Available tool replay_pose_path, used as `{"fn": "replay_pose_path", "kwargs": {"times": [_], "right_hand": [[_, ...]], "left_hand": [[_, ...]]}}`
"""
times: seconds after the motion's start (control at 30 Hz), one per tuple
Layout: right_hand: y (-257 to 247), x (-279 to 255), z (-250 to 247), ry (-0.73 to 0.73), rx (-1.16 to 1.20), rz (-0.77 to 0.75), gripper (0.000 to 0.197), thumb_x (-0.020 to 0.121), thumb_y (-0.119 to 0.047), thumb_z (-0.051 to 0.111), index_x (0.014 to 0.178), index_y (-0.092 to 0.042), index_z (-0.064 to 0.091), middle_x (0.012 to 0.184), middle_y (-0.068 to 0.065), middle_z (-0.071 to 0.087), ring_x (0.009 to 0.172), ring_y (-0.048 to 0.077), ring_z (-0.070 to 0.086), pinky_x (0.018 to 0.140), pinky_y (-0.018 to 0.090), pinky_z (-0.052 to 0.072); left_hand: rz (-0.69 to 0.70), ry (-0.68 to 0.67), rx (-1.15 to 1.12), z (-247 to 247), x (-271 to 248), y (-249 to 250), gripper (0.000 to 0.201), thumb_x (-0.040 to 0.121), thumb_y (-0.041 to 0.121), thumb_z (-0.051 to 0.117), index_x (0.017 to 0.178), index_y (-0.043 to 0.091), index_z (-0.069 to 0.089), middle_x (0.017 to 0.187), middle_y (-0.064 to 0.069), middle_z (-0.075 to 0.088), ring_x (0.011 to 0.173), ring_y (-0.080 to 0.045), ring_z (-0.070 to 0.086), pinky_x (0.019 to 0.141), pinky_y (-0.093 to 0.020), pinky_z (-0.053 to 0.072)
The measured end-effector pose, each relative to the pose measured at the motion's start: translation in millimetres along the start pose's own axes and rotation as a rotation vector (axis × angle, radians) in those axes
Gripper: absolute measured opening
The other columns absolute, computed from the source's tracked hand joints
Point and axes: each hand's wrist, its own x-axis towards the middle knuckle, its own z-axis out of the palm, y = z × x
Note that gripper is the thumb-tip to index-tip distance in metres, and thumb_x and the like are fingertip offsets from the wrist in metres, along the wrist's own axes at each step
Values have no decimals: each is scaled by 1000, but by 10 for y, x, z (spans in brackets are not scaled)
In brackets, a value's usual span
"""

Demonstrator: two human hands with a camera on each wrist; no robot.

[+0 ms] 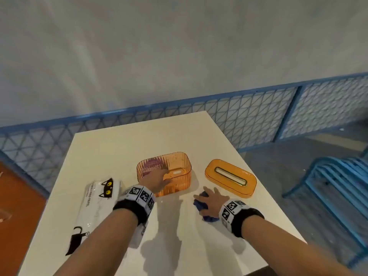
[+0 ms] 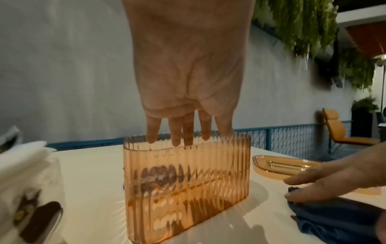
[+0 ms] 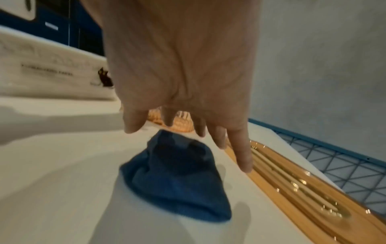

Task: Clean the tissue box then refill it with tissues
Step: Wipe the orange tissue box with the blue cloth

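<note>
An orange see-through ribbed tissue box (image 1: 175,158) (image 2: 188,189) stands without its lid in the middle of the white table (image 1: 119,148). My left hand (image 1: 159,181) (image 2: 181,135) reaches over its near wall, fingers straight, tips at the rim. The orange slotted lid (image 1: 231,177) (image 3: 303,189) lies flat to the right. A crumpled blue cloth (image 1: 200,203) (image 3: 177,178) lies on the table in front of the lid. Over the cloth my right hand (image 1: 211,196) (image 3: 188,132) is spread, fingers straight, tips touching it. A white tissue pack (image 1: 97,208) (image 2: 27,181) with cat prints lies at the left.
A blue mesh railing (image 1: 249,112) runs behind the table, with a grey wall beyond it. A blue metal chair (image 1: 338,188) stands on the right, close to the table's edge. Orange-brown floor (image 1: 18,196) shows at the left.
</note>
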Motion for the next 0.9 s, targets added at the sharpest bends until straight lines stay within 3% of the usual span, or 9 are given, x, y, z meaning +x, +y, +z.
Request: {"fn": "replay_pose_path", "kwargs": {"times": [0.13, 0.3, 0.43, 0.5, 0.63, 0.7, 0.77, 0.83, 0.9], "right_hand": [[-25, 73, 209, 25, -23, 40, 65, 93, -46, 44, 146, -45, 7, 159, -3, -8, 144, 40, -3, 106, 61, 30], [19, 161, 287, 152, -86, 6, 61, 95, -26, 46, 146, -36, 15, 157, 5, 4, 137, 41, 16, 102, 52, 38], [102, 265, 268, 226, -37, -38, 53, 98, -24, 43, 146, -29, 22, 153, 6, 19, 132, 36, 26, 100, 44, 41], [146, 260, 124, 294, 211, -37, 49, 99, -25, 42, 146, -25, 29, 150, 7, 28, 129, 31, 34, 103, 37, 39], [153, 44, -512, 625, 700, -72, 54, 93, -6, 47, 145, -15, 33, 138, 10, 40, 122, 24, 45, 96, 19, 35], [31, -116, -907, 841, 768, -151, 55, 92, -4, 49, 143, -15, 35, 133, 10, 43, 120, 24, 46, 99, 21, 36], [-156, -266, -1285, 975, 793, -229, 56, 92, -10, 52, 144, -18, 34, 135, 7, 42, 121, 23, 45, 104, 29, 38], [-365, -382, -1575, 1028, 705, -264, 56, 94, -23, 51, 146, -23, 30, 142, 4, 36, 126, 21, 36, 105, 27, 29], [-574, -468, -1723, 1028, 509, -252, 57, 96, -42, 39, 148, -28, 22, 152, 1, 25, 135, 22, 23, 109, 33, 24]], "left_hand": [[-14, -147, -4, 51, 120, 129, 45, 98, 37, 42, 139, 17, 42, 140, -8, 50, 124, -25, 51, 106, -38, 40], [16, -157, 77, 89, 201, 262, 38, 100, 32, 35, 134, 21, 49, 130, -7, 58, 113, -25, 58, 97, -35, 45], [37, -135, 16, 67, 194, 245, 33, 100, 29, 33, 121, 22, 57, 118, -5, 64, 105, -23, 61, 94, -38, 48], [43, -76, -116, 2, 160, 195, 30, 100, 29, 34, 114, 22, 60, 110, -2, 67, 102, -20, 63, 91, -38, 50], [18, 78, -652, -302, -37, 195, 23, 101, 26, 37, 101, 25, 61, 91, 2, 70, 80, -15, 68, 66, -28, 52], [15, 114, -884, -481, -167, 259, 26, 102, 28, 35, 102, 26, 61, 92, 3, 73, 81, -15, 71, 68, -30, 54], [56, 157, -1017, -626, -280, 344, 27, 102, 29, 34, 100, 29, 61, 90, 8, 73, 77, -8, 72, 66, -23, 55], [104, 175, -1132, -745, -367, 456, 27, 102, 29, 34, 103, 28, 61, 93, 5, 72, 79, -8, 72, 66, -23, 55], [136, 214, -1206, -822, -440, 576, 28, 101, 30, 34, 110, 25, 60, 101, -2, 72, 90, -16, 71, 75, -30, 56]]}}
